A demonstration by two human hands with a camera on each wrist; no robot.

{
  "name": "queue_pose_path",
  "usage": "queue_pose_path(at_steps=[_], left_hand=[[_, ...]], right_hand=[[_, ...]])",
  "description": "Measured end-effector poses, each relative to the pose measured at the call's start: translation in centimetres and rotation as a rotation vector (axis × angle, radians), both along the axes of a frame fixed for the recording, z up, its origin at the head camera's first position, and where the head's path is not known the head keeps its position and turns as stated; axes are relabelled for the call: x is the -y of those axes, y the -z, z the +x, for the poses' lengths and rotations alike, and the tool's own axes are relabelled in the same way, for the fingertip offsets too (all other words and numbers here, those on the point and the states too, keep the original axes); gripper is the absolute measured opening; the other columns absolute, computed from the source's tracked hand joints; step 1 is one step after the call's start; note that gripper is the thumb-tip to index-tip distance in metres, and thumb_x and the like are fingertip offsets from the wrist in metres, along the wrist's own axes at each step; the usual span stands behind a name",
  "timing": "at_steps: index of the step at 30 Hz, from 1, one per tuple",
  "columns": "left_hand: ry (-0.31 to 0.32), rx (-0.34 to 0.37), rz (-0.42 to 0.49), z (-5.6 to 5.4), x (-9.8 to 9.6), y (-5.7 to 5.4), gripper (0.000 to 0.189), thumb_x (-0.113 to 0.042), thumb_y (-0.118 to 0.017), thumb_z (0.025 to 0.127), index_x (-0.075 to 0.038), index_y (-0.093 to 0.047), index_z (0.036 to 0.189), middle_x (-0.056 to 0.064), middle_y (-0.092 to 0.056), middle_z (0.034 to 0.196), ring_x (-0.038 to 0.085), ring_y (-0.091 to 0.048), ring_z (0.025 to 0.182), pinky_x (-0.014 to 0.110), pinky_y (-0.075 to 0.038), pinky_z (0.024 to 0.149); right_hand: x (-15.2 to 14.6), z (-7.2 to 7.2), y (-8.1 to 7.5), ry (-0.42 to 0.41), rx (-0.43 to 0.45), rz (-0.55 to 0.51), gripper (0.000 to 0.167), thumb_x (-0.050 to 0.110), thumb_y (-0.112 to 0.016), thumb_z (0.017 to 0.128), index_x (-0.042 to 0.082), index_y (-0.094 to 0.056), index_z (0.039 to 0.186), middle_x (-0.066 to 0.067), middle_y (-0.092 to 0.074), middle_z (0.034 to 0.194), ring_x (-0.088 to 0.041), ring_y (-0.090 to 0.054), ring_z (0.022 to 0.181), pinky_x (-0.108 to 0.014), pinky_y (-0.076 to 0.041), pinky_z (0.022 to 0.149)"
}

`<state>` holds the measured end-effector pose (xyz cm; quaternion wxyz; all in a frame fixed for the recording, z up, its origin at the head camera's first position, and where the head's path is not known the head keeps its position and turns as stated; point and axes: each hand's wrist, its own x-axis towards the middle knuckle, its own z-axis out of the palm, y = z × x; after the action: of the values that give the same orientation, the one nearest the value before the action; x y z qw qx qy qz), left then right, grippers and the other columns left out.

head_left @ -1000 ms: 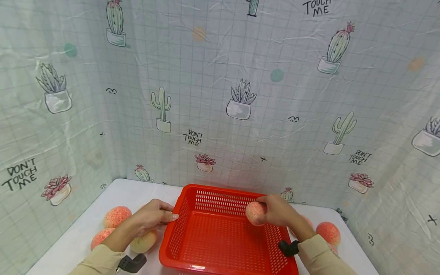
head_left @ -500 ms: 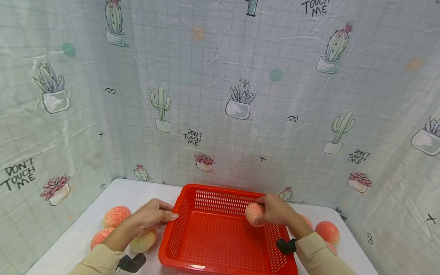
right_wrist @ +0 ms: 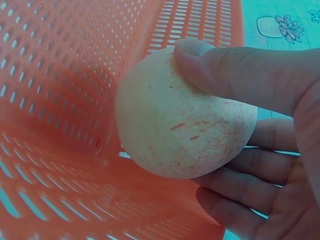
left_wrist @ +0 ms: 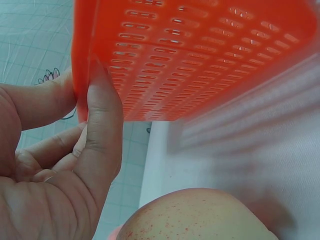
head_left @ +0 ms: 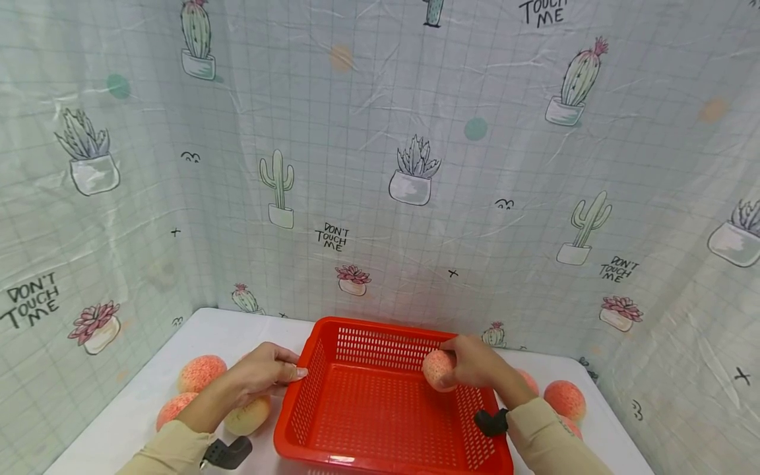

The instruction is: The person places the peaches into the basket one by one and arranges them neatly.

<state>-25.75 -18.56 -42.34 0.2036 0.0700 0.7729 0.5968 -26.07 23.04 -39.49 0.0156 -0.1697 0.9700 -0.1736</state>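
A red plastic basket (head_left: 380, 409) with slotted walls stands on the white table. My left hand (head_left: 265, 371) pinches its left rim between thumb and fingers, which the left wrist view shows from close by. Over the basket's far right corner, my right hand (head_left: 475, 363) grips a peach (head_left: 438, 371) with thumb on one side and fingers on the other. In the right wrist view that peach (right_wrist: 175, 115) looks pale with red flecks, and the basket walls lie behind it. No fruit shows on the basket floor.
Several peaches (head_left: 202, 374) lie on the table (head_left: 237, 326) left of the basket, partly behind the left forearm. More peaches (head_left: 564, 400) sit to its right, some hidden by the right arm. A patterned curtain (head_left: 380, 165) closes off the back and sides.
Both hands, the peach and the basket stay nearly where they were. Only a very slight shift of the whole head view shows.
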Motion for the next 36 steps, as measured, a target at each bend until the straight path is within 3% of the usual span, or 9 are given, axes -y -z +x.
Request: queue_pose_path(at_steps=[16, 36], left_hand=[[0.005, 0.000, 0.000, -0.1, 0.0, -0.3, 0.041, -0.013, -0.074, 0.096, 0.013, -0.065, 0.127, 0.012, -0.078, 0.102, 0.019, -0.075, 0.086, 0.043, -0.066, 0.082], [0.035, -0.006, 0.011, 0.0, 0.2, -0.2, 0.040, -0.012, -0.072, 0.097, 0.014, -0.065, 0.126, 0.012, -0.078, 0.101, 0.017, -0.074, 0.085, 0.041, -0.066, 0.081]], right_hand=[[0.2, -0.6, 0.4, -0.045, 0.006, 0.046, 0.043, 0.023, -0.094, 0.070, 0.009, -0.079, 0.108, 0.006, -0.070, 0.085, -0.012, -0.055, 0.073, -0.031, -0.053, 0.068], [0.0, -0.9, 1.2, -0.076, 0.004, 0.072, 0.054, 0.020, -0.093, 0.068, 0.004, -0.077, 0.116, -0.004, -0.078, 0.103, -0.013, -0.064, 0.083, -0.038, -0.058, 0.078]])
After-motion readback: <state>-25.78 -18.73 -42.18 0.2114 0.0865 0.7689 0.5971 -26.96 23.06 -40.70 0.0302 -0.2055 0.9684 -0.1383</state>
